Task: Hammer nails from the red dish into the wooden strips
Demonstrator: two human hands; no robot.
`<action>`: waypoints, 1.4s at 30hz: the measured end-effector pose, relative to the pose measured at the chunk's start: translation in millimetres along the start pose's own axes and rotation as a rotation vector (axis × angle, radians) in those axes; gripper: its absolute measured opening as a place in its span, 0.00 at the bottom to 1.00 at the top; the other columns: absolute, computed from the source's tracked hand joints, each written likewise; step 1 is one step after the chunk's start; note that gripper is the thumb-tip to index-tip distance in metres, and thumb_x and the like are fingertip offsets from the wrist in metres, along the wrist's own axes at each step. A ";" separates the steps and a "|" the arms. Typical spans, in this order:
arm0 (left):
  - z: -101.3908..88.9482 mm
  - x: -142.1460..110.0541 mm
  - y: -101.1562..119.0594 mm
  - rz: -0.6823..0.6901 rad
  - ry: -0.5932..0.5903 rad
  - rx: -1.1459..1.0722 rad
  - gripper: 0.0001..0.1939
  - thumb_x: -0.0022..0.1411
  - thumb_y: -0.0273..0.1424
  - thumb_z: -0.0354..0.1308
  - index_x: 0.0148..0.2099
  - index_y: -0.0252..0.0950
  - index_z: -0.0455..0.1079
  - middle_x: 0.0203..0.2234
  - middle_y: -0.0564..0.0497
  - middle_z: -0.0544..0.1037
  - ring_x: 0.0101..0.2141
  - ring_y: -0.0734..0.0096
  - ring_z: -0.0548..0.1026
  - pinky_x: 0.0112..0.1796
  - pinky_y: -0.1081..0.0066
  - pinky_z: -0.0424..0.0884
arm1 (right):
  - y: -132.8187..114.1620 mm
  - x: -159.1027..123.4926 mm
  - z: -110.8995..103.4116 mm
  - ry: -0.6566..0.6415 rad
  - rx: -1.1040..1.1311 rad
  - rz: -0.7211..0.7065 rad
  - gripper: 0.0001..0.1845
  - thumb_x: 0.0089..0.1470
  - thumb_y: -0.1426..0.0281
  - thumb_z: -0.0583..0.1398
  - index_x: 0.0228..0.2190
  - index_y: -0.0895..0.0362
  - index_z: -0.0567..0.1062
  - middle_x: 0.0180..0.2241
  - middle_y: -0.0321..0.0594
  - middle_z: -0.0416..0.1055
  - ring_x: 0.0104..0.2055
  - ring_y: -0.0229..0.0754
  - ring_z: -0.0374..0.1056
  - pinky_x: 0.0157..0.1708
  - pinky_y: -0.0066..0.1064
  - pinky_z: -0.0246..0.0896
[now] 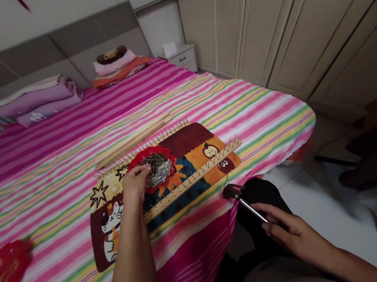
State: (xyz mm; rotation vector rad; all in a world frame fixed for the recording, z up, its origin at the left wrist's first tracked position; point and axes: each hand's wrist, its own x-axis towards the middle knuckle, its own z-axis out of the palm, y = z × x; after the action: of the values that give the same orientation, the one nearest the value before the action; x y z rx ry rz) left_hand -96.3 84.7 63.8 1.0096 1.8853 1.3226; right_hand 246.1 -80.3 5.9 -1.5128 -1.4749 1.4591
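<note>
My left hand (137,183) is at the near-left rim of a red scalloped bowl (168,153). Its fingertips are pinched together over a heap of silver nails (160,168); whatever they hold is too small to tell. Held by its handle in my right hand (286,225) is a hammer (253,209), its dark head close to the bed's near edge. Between the hands lies a wooden strip (194,177) with nails standing along it, on a patterned mat (188,141). Behind the bowl runs another strip (146,144) bristling with upright nails.
Farther back are plain wooden strips (131,141) on the striped bedspread (261,105). A red plastic item (5,270) lies at the left. Folded bedding (42,100) is stacked by the headboard (86,35). Wardrobe doors (262,19) line the right side.
</note>
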 end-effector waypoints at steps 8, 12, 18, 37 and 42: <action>-14.8 -76.5 1.2 0.025 0.027 -0.245 0.18 0.36 0.36 0.69 0.32 0.33 0.75 0.25 0.53 0.77 0.23 0.81 0.66 0.25 0.78 0.62 | -3.7 -4.2 9.8 0.003 -0.026 -0.033 0.26 0.53 0.63 0.54 0.53 0.57 0.68 0.20 0.28 0.56 0.19 0.35 0.53 0.18 0.25 0.48; -9.8 -100.4 -7.7 -0.084 -0.016 -0.336 0.19 0.35 0.34 0.69 0.32 0.32 0.72 0.20 0.55 0.74 0.20 0.81 0.65 0.22 0.78 0.61 | -5.1 -6.1 12.6 -0.002 -0.043 -0.026 0.26 0.53 0.64 0.54 0.54 0.57 0.67 0.20 0.28 0.56 0.20 0.35 0.53 0.18 0.25 0.49; -11.1 -112.2 -23.6 -0.097 0.044 -0.476 0.20 0.37 0.30 0.67 0.36 0.35 0.68 0.17 0.58 0.73 0.17 0.80 0.65 0.20 0.78 0.61 | -5.4 -5.4 15.2 -0.042 -0.065 -0.032 0.26 0.53 0.64 0.52 0.53 0.59 0.66 0.20 0.28 0.55 0.19 0.34 0.53 0.18 0.25 0.48; 4.8 -131.2 -48.9 -0.299 -0.100 -0.488 0.20 0.32 0.31 0.71 0.33 0.32 0.75 0.25 0.51 0.77 0.27 0.75 0.74 0.31 0.73 0.72 | 1.0 -1.7 18.1 -0.069 -0.071 -0.047 0.23 0.54 0.66 0.55 0.52 0.57 0.69 0.22 0.30 0.59 0.21 0.34 0.53 0.20 0.24 0.50; 10.4 -130.5 -51.2 -0.276 -0.068 -0.483 0.21 0.31 0.31 0.71 0.33 0.32 0.75 0.24 0.53 0.77 0.26 0.76 0.73 0.32 0.73 0.72 | 0.8 -1.1 18.1 -0.066 -0.063 -0.041 0.23 0.54 0.66 0.55 0.52 0.56 0.69 0.22 0.30 0.60 0.21 0.34 0.54 0.20 0.24 0.50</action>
State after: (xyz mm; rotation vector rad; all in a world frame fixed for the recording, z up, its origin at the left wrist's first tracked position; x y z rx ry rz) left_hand -32.2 -32.3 19.5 0.5203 1.4835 1.4540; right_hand 229.8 -86.5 1.1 -1.4755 -1.5953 1.4636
